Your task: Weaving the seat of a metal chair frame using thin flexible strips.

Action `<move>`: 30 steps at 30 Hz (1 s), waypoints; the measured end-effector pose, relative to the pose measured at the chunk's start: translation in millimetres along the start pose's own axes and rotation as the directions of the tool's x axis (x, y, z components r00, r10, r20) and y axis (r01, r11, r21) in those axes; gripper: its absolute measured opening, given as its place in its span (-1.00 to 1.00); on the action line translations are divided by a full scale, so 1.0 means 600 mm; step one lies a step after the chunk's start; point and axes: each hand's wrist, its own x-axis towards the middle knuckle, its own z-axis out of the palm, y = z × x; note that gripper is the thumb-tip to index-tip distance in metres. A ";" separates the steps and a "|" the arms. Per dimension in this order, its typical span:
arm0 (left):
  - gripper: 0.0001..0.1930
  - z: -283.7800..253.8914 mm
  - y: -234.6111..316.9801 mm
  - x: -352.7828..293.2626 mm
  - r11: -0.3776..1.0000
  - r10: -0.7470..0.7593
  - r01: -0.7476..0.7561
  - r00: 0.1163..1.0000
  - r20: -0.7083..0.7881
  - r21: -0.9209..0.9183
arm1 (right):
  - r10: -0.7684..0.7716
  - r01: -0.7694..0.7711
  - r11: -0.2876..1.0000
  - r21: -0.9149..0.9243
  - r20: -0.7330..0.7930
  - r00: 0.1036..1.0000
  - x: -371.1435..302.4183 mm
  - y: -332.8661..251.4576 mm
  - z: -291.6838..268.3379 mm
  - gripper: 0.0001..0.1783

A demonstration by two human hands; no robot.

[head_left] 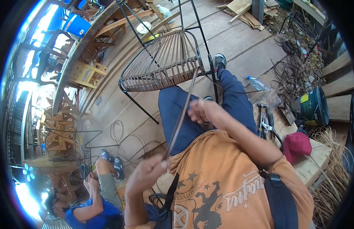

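Note:
A black metal chair frame (125,74) stands before my knees, with thin strands strung across its seat and brown rattan woven along the near edge. A long rattan strip (183,108) runs taut from the corner of that weave toward me. My left hand (148,173) is closed on the strip's near end, beside my hip. Over my lap, my right hand (203,111) hovers close to the strip's middle; its fingers look curled but are smeared by motion, so whether they hold anything cannot be told.
On the wooden board at my right lie pliers (265,125) and a red cap (297,147). Beyond are a plastic bottle (257,83), a dark green bucket (314,106) and loose cane (329,183). A co-worker in blue (95,213) sits at lower left near coiled strands (118,133).

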 end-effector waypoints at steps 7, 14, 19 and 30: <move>-0.57 0.009 -0.153 -0.025 0.963 -0.142 0.147 0.989 -0.038 0.227 | -0.156 0.206 0.948 0.242 -0.211 0.965 0.065 0.005 0.028 -0.79; -0.61 0.019 0.062 0.199 0.882 0.409 -0.239 0.818 -0.405 0.407 | -0.344 0.297 0.641 -0.708 0.081 0.935 -0.051 0.052 0.069 -0.71; -0.65 0.052 0.088 0.247 0.700 0.358 -0.084 0.901 -0.247 0.709 | -0.231 0.542 0.442 -0.715 0.493 0.839 -0.093 0.013 0.104 -0.73; -0.81 -0.042 -0.128 -0.046 0.904 -0.102 0.100 0.995 -0.017 0.416 | -0.241 0.240 0.969 0.055 0.426 0.872 0.019 -0.030 0.097 -0.77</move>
